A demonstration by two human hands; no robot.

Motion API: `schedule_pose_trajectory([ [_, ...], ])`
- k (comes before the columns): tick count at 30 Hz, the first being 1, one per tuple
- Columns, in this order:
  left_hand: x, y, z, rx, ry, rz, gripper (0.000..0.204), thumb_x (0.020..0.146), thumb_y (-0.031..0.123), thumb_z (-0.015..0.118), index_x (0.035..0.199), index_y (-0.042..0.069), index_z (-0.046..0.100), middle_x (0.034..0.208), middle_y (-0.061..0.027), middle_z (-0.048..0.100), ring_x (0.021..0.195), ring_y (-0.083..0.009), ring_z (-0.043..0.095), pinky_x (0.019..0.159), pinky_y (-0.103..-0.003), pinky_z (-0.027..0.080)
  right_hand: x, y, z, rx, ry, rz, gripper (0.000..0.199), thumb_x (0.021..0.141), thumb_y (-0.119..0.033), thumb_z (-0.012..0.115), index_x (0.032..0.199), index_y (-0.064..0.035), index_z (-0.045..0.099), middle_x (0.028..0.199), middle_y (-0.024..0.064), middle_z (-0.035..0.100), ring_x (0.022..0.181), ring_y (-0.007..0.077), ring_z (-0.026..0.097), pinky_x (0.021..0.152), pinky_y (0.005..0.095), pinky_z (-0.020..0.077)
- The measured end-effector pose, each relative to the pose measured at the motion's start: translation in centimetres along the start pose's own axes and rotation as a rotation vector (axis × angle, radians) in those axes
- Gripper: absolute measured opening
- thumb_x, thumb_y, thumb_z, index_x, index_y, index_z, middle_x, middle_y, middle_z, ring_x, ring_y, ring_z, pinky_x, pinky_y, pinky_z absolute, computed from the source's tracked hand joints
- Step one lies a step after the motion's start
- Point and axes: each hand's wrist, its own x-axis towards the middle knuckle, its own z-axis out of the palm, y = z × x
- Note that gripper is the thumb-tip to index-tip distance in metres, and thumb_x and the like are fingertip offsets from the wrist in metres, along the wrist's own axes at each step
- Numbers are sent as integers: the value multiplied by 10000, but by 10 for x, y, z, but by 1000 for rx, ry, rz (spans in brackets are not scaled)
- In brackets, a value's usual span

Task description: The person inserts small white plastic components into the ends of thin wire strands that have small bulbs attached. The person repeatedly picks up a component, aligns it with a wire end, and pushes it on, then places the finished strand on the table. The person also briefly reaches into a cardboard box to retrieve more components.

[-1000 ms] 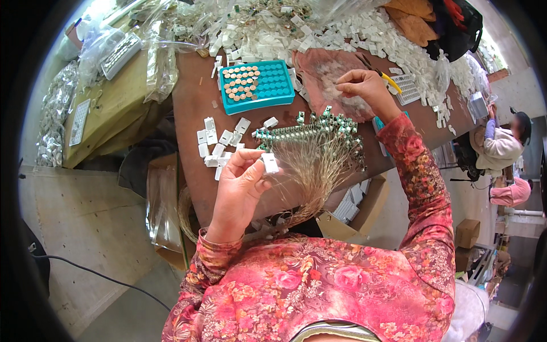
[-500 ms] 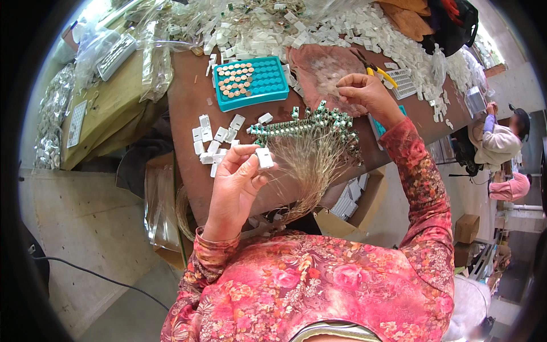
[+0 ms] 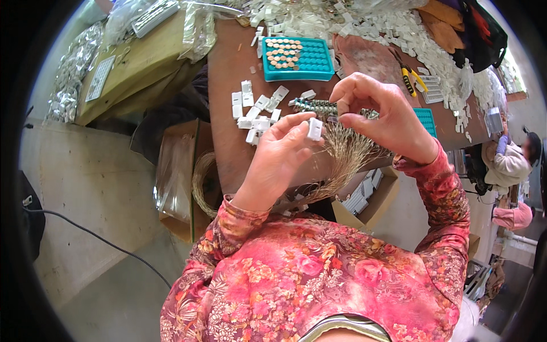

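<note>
Over a cluttered brown desk [image 3: 228, 74], our left hand [image 3: 282, 151] pinches a small white plastic housing [image 3: 314, 129] between thumb and fingertips, its other fingers loosely curled. Our right hand [image 3: 379, 111], which a second ago reached far out over the desk toward the pinkish sheet [image 3: 370, 57], has come back and now sits just beside the left, thumb and forefinger closed in a fine pinch; what they grip is too small to tell for sure, though it looks like a single wire. Beneath both hands lies the bundle of thin wires [image 3: 342, 151] with green-tipped ends, fanning toward the desk's near edge. We judge that the fetch is over and the two hands have met to fit the piece to the housing. More white housings [image 3: 253, 111] lie scattered behind, near a teal tray [image 3: 299, 60] holding copper-coloured discs.
</note>
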Motion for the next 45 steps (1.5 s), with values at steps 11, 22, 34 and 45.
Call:
schedule_pose_trajectory([
  [11,-5,2,-2,3,-37,10,263,960,120,544,1199,10,558,1038,-83,657,896,-154,654,756,-243,522,7,-20,19,-493,-44,-253,194,777,10,580,952,-64,543,725,103,591,697,303,620,594,380,489],
  [22,-7,3,10,340,85,80,247,893,162,662,1099,33,618,957,-2,647,836,-64,609,721,-221,506,8,-28,19,-715,-216,-235,189,787,0,569,960,-33,501,806,149,613,772,357,631,606,432,504],
  [34,-7,8,13,162,41,-16,281,949,124,558,1207,13,550,973,-46,662,883,-142,655,738,-267,528,8,-28,11,-623,4,-215,212,743,47,606,936,-37,575,690,80,584,614,213,605,581,307,503],
  [45,-4,5,17,536,52,175,126,899,119,645,981,24,643,876,0,641,774,-55,611,647,-186,482,9,-18,6,-82,-93,146,228,738,12,635,961,-15,599,666,70,618,651,106,616,577,278,485],
])
